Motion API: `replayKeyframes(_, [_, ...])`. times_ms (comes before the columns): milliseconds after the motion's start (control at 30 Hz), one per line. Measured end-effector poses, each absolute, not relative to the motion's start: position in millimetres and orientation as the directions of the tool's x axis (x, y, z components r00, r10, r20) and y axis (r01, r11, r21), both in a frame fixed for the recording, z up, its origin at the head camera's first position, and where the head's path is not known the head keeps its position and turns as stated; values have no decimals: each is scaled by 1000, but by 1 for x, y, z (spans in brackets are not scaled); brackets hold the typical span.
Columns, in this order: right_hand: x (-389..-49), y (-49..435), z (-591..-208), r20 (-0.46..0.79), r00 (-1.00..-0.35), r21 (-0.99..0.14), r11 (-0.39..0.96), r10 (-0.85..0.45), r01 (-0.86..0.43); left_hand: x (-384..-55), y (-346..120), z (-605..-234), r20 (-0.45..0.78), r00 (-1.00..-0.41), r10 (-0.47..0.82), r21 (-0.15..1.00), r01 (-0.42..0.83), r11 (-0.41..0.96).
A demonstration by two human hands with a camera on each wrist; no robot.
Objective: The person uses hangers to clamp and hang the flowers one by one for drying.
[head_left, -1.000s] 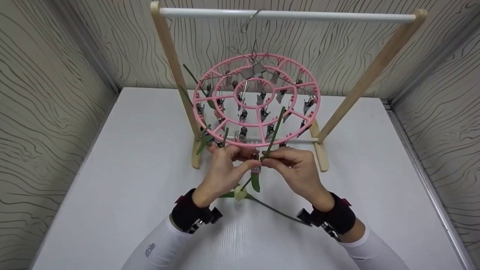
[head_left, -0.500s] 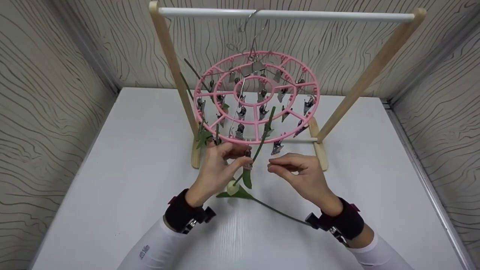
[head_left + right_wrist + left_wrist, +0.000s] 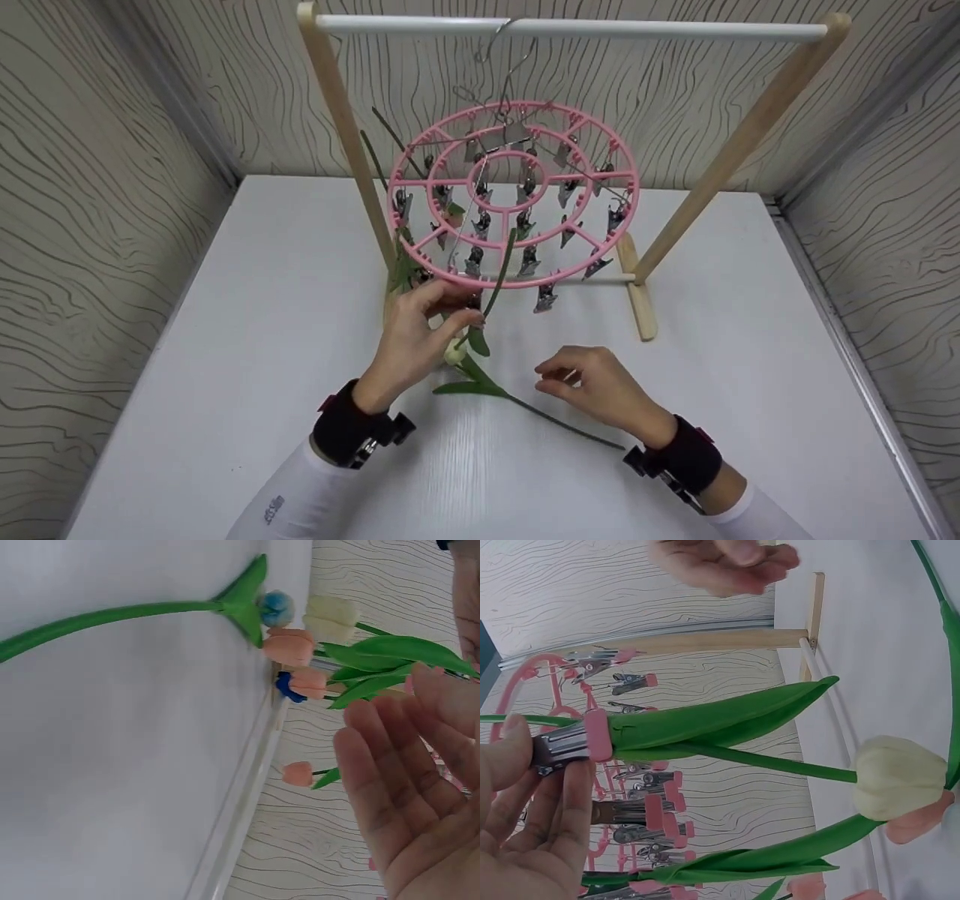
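Observation:
My left hand [image 3: 411, 334] pinches a silver clip with pink tips [image 3: 574, 744] between thumb and fingers, at the front rim of a round pink clip hanger [image 3: 517, 284]. The clip bites on the leaf and stem of a white tulip [image 3: 900, 776], which hangs head down. Its stem end rises past the rim in the head view. Over the table to the right, my right hand [image 3: 596, 382] holds nothing, its fingers loosely bent. Below both hands, a green stem with leaves [image 3: 555, 422] lies on the white table.
The hanger hooks over the white bar [image 3: 637, 30] of a wooden-legged rack [image 3: 720, 165]. Several bare clips [image 3: 546, 298] dangle from it. Pink tulips [image 3: 298, 773] and a dark blue flower [image 3: 289, 688] hang on the hanger's left side.
My right hand has let go of the tulip's stem and drawn away downward. My left hand has shifted left with the clip and tulip, and the hanger has turned a little.

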State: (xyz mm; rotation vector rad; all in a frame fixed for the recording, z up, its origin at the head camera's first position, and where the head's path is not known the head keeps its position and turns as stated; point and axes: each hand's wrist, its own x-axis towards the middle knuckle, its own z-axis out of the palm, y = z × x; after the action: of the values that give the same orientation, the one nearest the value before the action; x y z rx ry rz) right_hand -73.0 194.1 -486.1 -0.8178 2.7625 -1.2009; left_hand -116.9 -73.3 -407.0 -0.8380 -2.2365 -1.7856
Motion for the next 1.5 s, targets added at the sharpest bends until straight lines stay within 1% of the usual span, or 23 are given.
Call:
replayKeyframes(133, [-71, 196, -507, 59, -857, -581, 681, -512, -446, -112, -76, -394, 459, -828, 322, 849, 516, 116])
replayKeyframes(233, [-69, 197, -517, 1, -854, -534, 722, -520, -440, -108, -78, -386, 455, -830, 322, 854, 510, 106])
replayKeyframes(367, [-67, 199, -523, -69, -859, -521, 752, -508, -403, -108, -81, -387, 456, -834, 311, 857, 505, 99])
replayKeyframes(567, [-64, 200, -526, -135, -854, -522, 769, -503, -370, -118, -87, -413, 487, -821, 297, 849, 525, 58])
replayKeyframes(633, [-64, 200, -528, -142, -847, -527, 764, -512, -373, -119, -88, -418, 493, -818, 296, 846, 531, 57])
replayKeyframes(867, [-65, 202, -530, -166, -819, -571, 731, -549, -374, -106, -86, -395, 476, -830, 289, 851, 518, 87])
replayKeyframes(933, [-65, 203, -529, -174, -815, -573, 730, -552, -372, -105, -86, -394, 478, -829, 289, 849, 521, 88])
replayKeyframes(1167, [-63, 211, -523, -142, -803, -499, 742, -579, -448, -105, -85, -395, 483, -826, 289, 843, 528, 99])
replayKeyframes(1300, [-63, 216, -516, -102, -784, -499, 714, -612, -492, -104, -83, -396, 480, -828, 291, 841, 528, 116])
replayKeyframes(1500, [-62, 223, -497, -51, -772, -428, 712, -634, -557, -102, -80, -399, 475, -826, 304, 851, 519, 81])
